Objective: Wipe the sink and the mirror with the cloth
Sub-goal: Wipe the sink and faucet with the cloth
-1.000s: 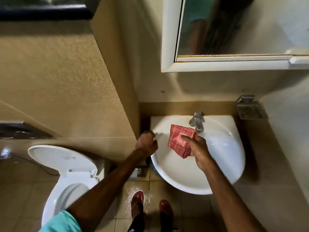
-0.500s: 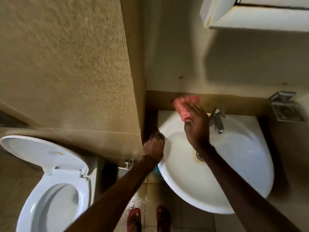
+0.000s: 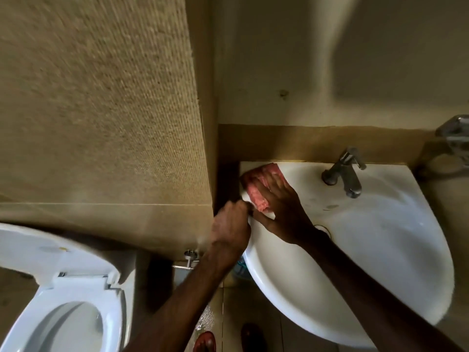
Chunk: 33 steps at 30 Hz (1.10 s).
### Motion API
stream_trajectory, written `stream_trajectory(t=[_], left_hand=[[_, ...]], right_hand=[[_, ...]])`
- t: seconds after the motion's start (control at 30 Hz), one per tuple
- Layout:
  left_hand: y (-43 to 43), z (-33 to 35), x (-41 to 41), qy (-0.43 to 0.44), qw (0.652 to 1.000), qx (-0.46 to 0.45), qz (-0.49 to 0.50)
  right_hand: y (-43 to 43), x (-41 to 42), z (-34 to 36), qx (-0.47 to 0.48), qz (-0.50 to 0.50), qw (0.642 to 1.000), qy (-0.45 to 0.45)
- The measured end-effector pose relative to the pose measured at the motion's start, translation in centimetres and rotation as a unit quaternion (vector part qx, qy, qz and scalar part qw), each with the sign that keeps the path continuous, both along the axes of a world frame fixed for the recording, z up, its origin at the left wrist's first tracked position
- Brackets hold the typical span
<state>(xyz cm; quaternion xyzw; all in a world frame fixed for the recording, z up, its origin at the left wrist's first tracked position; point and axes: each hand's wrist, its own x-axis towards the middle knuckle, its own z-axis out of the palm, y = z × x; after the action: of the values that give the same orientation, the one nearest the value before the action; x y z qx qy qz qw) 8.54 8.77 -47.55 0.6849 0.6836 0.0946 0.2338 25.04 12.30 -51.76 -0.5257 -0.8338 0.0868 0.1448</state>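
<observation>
A rough tan wall [image 3: 101, 102] fills the left half of the view, ending in a corner where a smoother back wall [image 3: 279, 59] begins. Below it at the lower left stands a white toilet [image 3: 63, 313] with its lid raised. The white sink [image 3: 368, 262] is set in the corner on the right, its rounded front rim toward the person and its flat back edge against a brown tile band. A metal tap [image 3: 345, 171] stands at the back of the sink, spout aimed into the bowl, and a metal holder [image 3: 454, 141] is fixed to the wall at the far right edge.

The right hand [image 3: 281, 207] lies flat, fingers spread, on the sink's back left corner, palm pressing the cloth [image 3: 256, 184] down against the ledge. The red cloth is bunched under the fingers and shows beyond the fingertips and along the thumb side, reaching the sink's left edge; it is blurred.

The left hand [image 3: 231, 227] is curled closed over the sink's left rim, just beside the cloth and the right thumb, gripping the edge; whether it touches the cloth cannot be told.

Two feet in red sandals [image 3: 205, 341] show on the tiled floor below.
</observation>
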Motion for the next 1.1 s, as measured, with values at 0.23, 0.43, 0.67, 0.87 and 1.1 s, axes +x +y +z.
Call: stream_trajectory(t=[0.23,0.43,0.67,0.87,1.1], left_hand=[[0.3,0.8,0.4,-0.059,0.996,-0.001,0.072],[1.3,0.9,1.8,-0.051,0.998,-0.022,0.040],[2.5,0.2,1.8,-0.026,0.999,-0.022,0.034],[3.2,0.5,0.8,-0.040,0.998,-0.043,0.005],[4.5,1.7,0.5,-0.113,0.990,-0.052,0.065]], right_hand=[[2.0,-1.9,0.2,0.065,0.066,0.995,0.043],[2.5,0.3,-0.5,0.063,-0.026,0.997,0.040],[1.8,5.7,-1.5,0.082,-0.196,0.977,0.006],[1.1,0.9,-1.2,0.124,-0.335,0.926,0.121],[-0.1,-3.6,-1.0,0.026,-0.059,0.986,0.154]])
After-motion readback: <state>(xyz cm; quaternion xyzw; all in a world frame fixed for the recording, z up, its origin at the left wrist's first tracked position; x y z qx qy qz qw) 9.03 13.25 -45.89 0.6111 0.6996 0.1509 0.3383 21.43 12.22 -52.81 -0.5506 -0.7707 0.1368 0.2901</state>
